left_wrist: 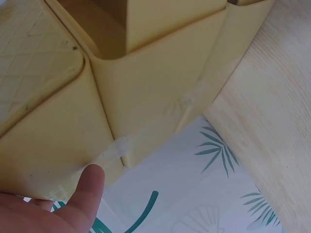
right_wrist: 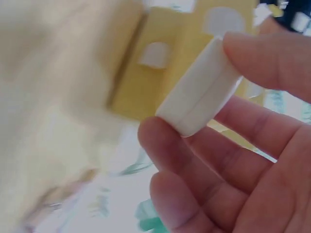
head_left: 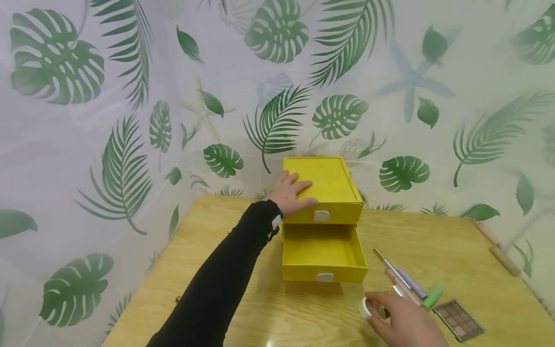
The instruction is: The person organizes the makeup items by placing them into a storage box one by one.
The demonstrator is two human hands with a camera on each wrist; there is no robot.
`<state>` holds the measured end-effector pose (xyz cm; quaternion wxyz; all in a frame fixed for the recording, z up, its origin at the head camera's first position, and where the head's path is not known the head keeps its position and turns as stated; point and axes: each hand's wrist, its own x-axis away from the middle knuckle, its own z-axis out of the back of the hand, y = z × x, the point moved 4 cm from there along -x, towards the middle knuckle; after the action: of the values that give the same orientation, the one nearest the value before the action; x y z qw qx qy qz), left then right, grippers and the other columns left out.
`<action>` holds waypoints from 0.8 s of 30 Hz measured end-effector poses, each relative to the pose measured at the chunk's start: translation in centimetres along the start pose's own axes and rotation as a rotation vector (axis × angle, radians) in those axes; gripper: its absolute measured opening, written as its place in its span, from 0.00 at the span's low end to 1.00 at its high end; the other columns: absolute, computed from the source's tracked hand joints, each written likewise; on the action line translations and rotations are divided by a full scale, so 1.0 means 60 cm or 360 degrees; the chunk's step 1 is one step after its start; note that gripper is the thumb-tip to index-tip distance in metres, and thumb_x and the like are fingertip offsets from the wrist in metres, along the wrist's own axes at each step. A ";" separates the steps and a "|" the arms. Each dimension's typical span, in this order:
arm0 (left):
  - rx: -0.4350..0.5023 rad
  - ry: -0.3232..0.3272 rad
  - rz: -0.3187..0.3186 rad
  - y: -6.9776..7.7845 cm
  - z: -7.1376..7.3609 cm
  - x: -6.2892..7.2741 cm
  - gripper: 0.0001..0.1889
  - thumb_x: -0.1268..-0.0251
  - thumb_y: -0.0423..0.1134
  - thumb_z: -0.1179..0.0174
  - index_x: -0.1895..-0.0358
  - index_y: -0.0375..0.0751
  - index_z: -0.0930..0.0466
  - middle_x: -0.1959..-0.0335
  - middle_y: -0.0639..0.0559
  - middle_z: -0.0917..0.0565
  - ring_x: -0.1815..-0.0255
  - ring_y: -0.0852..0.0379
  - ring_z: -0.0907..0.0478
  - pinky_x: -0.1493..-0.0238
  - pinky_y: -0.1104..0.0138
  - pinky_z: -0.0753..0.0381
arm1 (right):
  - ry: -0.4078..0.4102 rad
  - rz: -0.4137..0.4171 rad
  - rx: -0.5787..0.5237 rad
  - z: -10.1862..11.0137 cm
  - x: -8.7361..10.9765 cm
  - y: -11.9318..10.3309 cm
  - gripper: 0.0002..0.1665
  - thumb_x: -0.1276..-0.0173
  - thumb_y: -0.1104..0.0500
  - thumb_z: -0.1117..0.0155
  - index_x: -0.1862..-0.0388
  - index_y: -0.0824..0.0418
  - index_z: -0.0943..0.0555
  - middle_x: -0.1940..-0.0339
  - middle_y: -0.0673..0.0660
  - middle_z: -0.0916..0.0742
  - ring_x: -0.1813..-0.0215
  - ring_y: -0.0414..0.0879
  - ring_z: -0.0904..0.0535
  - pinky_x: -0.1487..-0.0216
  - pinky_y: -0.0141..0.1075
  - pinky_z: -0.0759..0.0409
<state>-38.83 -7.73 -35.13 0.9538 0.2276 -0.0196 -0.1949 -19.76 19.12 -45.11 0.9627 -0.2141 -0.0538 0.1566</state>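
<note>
The round white case is in the R hand, pinched betw. thumb and fingers; in the R wrist view it stands tilted, its edge running obliquely from thumb tip down to a fingertip. The pulled-out lower drawer lies ahead and to the L of this case, near but apart, so the R hand is approx. in front of its R corner. The L hand is farther from the case: fingers spread, grasping nothing, resting on top of the yellow cabinet. To the R: slim tubes, a green tube, and a palette.
</note>
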 end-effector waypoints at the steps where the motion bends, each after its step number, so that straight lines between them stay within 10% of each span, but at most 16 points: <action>1: 0.0002 -0.0006 -0.0006 0.001 -0.001 0.001 0.36 0.29 0.65 0.46 0.21 0.58 0.37 0.17 0.47 0.50 0.17 0.46 0.66 0.23 0.45 0.50 | 0.0032 0.0051 0.0031 0.008 0.001 -0.013 0.25 0.35 0.46 0.27 0.42 0.54 0.16 0.55 0.42 0.13 0.64 0.35 0.19 0.66 0.36 0.19; 5: 0.0012 -0.0013 -0.0021 0.004 -0.005 0.006 0.36 0.28 0.64 0.46 0.22 0.57 0.36 0.17 0.46 0.49 0.17 0.45 0.65 0.23 0.45 0.50 | 0.0142 0.0175 0.0037 0.038 0.000 -0.067 0.24 0.33 0.42 0.30 0.41 0.50 0.17 0.54 0.38 0.14 0.62 0.31 0.19 0.46 0.46 0.19; 11: -0.0005 0.0032 -0.0031 0.010 0.004 0.005 0.35 0.28 0.64 0.46 0.22 0.57 0.36 0.18 0.46 0.48 0.17 0.45 0.64 0.23 0.45 0.49 | 0.0315 0.0293 -0.0002 0.066 -0.021 -0.141 0.24 0.34 0.48 0.27 0.40 0.47 0.19 0.54 0.39 0.14 0.61 0.34 0.19 0.68 0.32 0.22; 24: 0.0004 0.0053 -0.0015 0.003 0.002 0.009 0.35 0.28 0.63 0.45 0.22 0.56 0.35 0.18 0.46 0.48 0.17 0.46 0.64 0.23 0.46 0.49 | 0.0478 0.0506 0.0005 0.041 -0.116 -0.176 0.23 0.30 0.52 0.29 0.37 0.52 0.18 0.45 0.50 0.15 0.50 0.46 0.17 0.53 0.43 0.17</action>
<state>-38.30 -7.83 -35.00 0.9528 0.2320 -0.0030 -0.1957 -23.84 8.75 -38.60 0.9234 -0.2393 0.1248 0.2729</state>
